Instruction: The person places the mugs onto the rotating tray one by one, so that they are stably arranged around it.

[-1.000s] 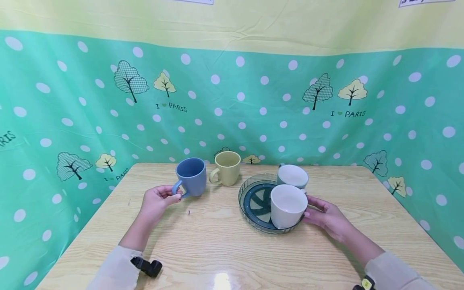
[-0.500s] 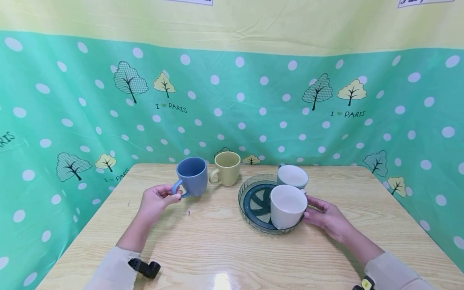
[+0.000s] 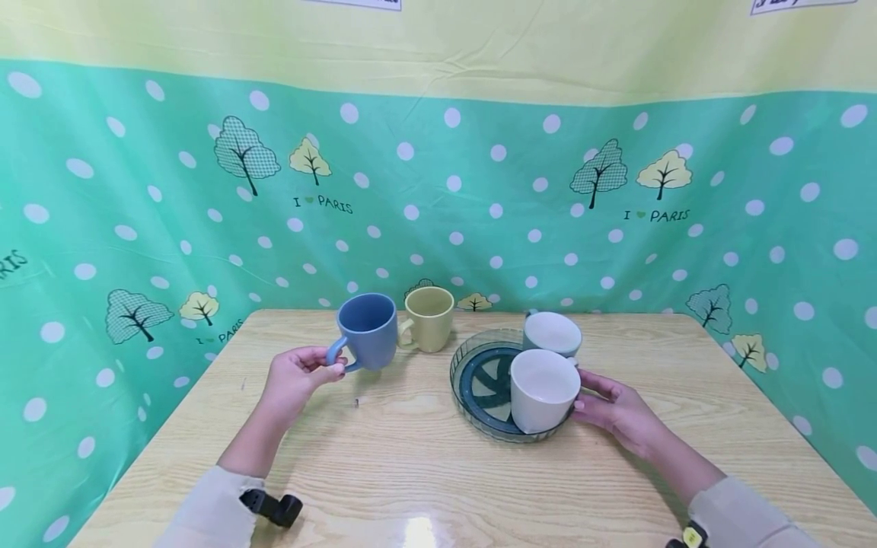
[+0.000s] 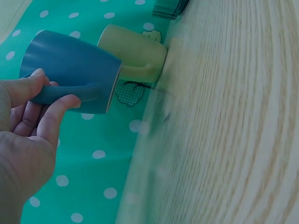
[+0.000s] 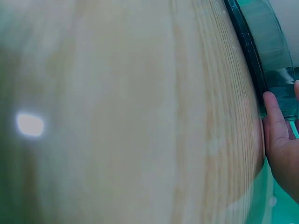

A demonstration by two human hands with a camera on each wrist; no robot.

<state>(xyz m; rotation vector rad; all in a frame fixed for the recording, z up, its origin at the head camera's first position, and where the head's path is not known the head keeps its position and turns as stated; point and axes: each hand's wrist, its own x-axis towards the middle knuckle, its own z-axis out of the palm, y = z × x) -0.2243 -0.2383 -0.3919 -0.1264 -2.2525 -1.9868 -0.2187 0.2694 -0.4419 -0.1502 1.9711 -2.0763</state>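
A blue mug (image 3: 373, 335) hangs slightly above the table at left, its handle pinched by the thumb and fingers of my left hand (image 3: 298, 380). In the left wrist view, its base is clear of the tabletop. Beside it, a yellow mug (image 3: 433, 323) stands upright. My right hand (image 3: 620, 411) grips the right edge of a round glass tray (image 3: 464, 392), beside the white mug (image 3: 541, 403). That mug and a grey-blue one (image 3: 553, 335) are in the tray. In the right wrist view, my thumb (image 5: 275, 114) lies against the tray's outer wall; the other fingers are mostly cut off.
Everything stands on a light wooden table (image 3: 384, 487). A green dotted curtain (image 3: 425, 190) hangs behind its far edge. The yellow mug sits between the blue mug and the tray.
My left hand has lifted the blue mug a little and shifted it slightly right, toward the yellow mug. My right hand, the tray and its mugs have stayed in place.
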